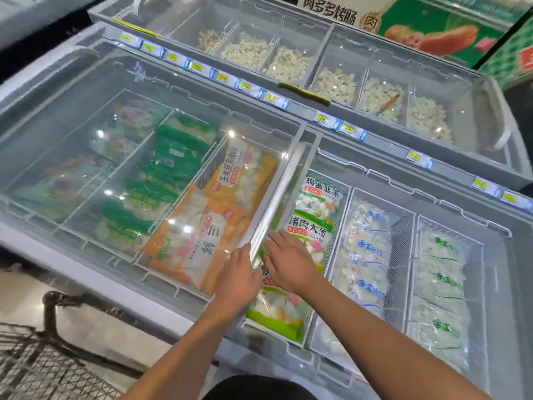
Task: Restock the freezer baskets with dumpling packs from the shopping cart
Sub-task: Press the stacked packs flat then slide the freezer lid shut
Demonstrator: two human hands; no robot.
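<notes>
Supermarket chest freezers (86, 272) fill the view, their wire baskets stocked with bagged dumplings under sliding glass lids. At the middle, a basket (327, 255) in the open half holds green-edged dumpling packs (313, 226) laid in a row from near to far. Both hands are down on this row. The right hand (291, 262) lies flat on a pack with fingers straight and spread, pressing it. The left hand (238, 280) is beside it at the edge of the glass lid (277, 194), its fingertips hidden behind the lid frame and the packs, so I cannot tell whether it grips anything.

Right of this basket, 2 more baskets hold clear packs with blue print (364, 255) and clear packs with green print (441, 287). Left, under the closed glass, lie orange packs (207, 226), then green packs (161, 180), then pale packs at the far left. Farther back, a second freezer holds loose dumplings (288, 64) in bins. A black wire shopping cart (40, 359) stands at the near left.
</notes>
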